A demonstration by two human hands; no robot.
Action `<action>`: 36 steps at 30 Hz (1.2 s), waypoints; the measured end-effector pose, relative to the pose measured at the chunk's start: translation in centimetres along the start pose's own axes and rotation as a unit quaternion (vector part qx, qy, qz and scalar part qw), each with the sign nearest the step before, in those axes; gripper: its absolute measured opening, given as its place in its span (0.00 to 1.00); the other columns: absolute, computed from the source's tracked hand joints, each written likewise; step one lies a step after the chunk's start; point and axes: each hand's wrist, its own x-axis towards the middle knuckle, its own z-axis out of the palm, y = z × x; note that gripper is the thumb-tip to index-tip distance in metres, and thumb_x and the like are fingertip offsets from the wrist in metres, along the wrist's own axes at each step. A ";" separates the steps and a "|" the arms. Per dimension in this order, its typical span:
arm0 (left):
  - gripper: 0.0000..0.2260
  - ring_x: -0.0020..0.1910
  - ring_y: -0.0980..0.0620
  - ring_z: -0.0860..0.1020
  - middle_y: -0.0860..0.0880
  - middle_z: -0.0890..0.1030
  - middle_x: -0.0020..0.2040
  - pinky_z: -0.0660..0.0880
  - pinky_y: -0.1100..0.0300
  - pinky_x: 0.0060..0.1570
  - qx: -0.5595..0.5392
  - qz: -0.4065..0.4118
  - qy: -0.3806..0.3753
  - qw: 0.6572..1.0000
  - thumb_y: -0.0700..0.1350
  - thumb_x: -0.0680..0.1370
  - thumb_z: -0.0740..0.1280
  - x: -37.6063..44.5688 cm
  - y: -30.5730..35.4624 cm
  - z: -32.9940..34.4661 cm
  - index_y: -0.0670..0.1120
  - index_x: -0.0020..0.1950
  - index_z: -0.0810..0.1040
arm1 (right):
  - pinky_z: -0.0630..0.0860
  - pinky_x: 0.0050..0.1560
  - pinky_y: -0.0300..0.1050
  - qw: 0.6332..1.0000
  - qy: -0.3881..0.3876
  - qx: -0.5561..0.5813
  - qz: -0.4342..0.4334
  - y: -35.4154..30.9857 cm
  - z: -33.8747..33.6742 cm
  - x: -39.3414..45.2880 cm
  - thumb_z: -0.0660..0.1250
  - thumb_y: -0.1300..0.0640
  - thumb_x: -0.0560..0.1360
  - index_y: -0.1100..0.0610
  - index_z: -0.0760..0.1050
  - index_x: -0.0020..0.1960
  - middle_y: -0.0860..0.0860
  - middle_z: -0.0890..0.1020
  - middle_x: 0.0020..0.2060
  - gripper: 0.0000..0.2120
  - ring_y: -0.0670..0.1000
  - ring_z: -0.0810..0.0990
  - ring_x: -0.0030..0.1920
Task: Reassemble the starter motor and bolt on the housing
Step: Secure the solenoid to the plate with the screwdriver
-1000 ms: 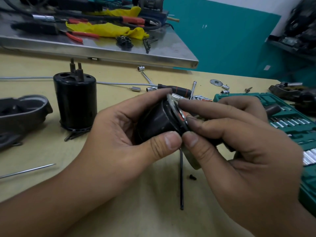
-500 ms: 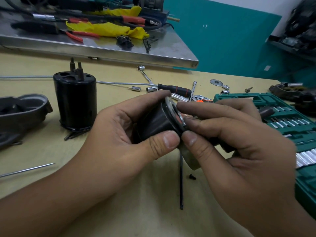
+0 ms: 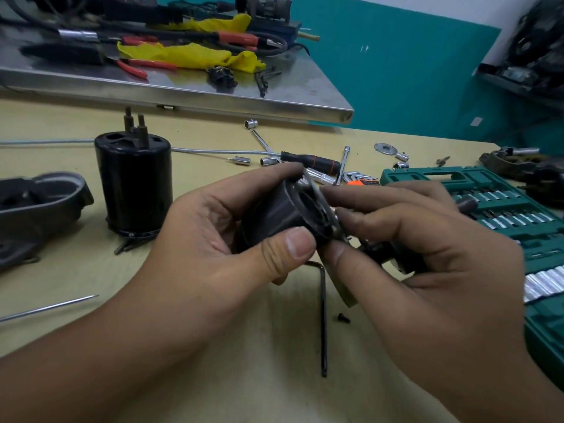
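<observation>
Right of the upright black motor body [image 3: 134, 184] on the surface [image 3: 213, 346]: dark cylinder [image 3: 274, 215] gripped in left hand [image 3: 219, 239], axis running left-right, with right hand [image 3: 427, 248] pinching a thin ring [image 3: 320, 193] at its open right end, hands touching.

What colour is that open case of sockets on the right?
Dark green; the plastic socket case shows best in the head view.

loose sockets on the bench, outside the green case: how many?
4, maybe more hidden. One socket right of the black motor can, one by the screwdriver handle, two near the washer.
</observation>
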 end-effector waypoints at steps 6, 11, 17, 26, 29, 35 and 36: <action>0.27 0.48 0.57 0.83 0.47 0.86 0.59 0.77 0.66 0.48 0.040 -0.002 -0.015 0.999 0.37 0.72 0.78 -0.1 0.2 -0.2 0.40 0.69 0.76 | 0.81 0.56 0.57 0.977 0.034 0.188 0.092 0.7 0.6 0.0 0.75 0.65 0.67 0.51 0.85 0.44 0.43 0.88 0.50 0.11 0.52 0.85 0.56; 0.28 0.60 0.51 0.84 0.47 0.84 0.63 0.79 0.63 0.54 0.035 0.017 -0.016 0.999 0.40 0.70 0.76 -0.1 0.6 0.2 0.42 0.70 0.75 | 0.81 0.58 0.58 0.973 0.033 0.205 0.098 0.7 0.5 0.1 0.74 0.66 0.67 0.56 0.85 0.45 0.45 0.88 0.52 0.09 0.53 0.85 0.58; 0.29 0.62 0.49 0.83 0.49 0.85 0.61 0.79 0.57 0.60 0.066 0.026 0.023 0.997 0.43 0.68 0.81 -0.1 0.5 0.1 0.45 0.68 0.78 | 0.79 0.59 0.49 0.990 0.002 0.120 0.072 0.2 0.2 0.1 0.75 0.63 0.68 0.59 0.86 0.46 0.43 0.87 0.55 0.07 0.51 0.82 0.61; 0.29 0.62 0.52 0.83 0.52 0.86 0.60 0.78 0.59 0.61 0.092 0.033 0.022 0.995 0.46 0.67 0.77 -0.2 0.8 0.6 0.46 0.67 0.78 | 0.71 0.53 0.31 1.000 -0.008 0.008 0.025 -0.1 0.3 0.1 0.80 0.64 0.70 0.56 0.85 0.44 0.41 0.85 0.56 0.07 0.53 0.79 0.57; 0.29 0.61 0.53 0.83 0.52 0.86 0.59 0.79 0.61 0.57 0.092 0.020 0.018 0.995 0.46 0.67 0.79 -0.1 0.7 0.5 0.46 0.67 0.79 | 0.70 0.54 0.31 1.000 -0.009 0.011 0.015 -0.1 0.4 0.1 0.77 0.62 0.70 0.55 0.85 0.43 0.41 0.85 0.56 0.05 0.52 0.79 0.57; 0.27 0.43 0.55 0.81 0.46 0.86 0.55 0.77 0.60 0.39 0.081 -0.020 0.004 0.997 0.48 0.70 0.76 -0.1 0.2 0.2 0.46 0.69 0.80 | 0.71 0.54 0.32 1.000 -0.012 0.009 0.009 0.0 0.6 0.0 0.77 0.61 0.70 0.55 0.85 0.45 0.40 0.84 0.56 0.05 0.51 0.78 0.57; 0.27 0.42 0.53 0.81 0.44 0.85 0.55 0.76 0.58 0.37 0.068 -0.029 -0.003 0.997 0.48 0.70 0.75 -0.1 0.2 0.2 0.46 0.69 0.80 | 0.71 0.54 0.32 1.000 -0.015 0.009 0.009 0.0 0.5 0.1 0.77 0.61 0.70 0.55 0.85 0.45 0.40 0.84 0.56 0.05 0.51 0.78 0.57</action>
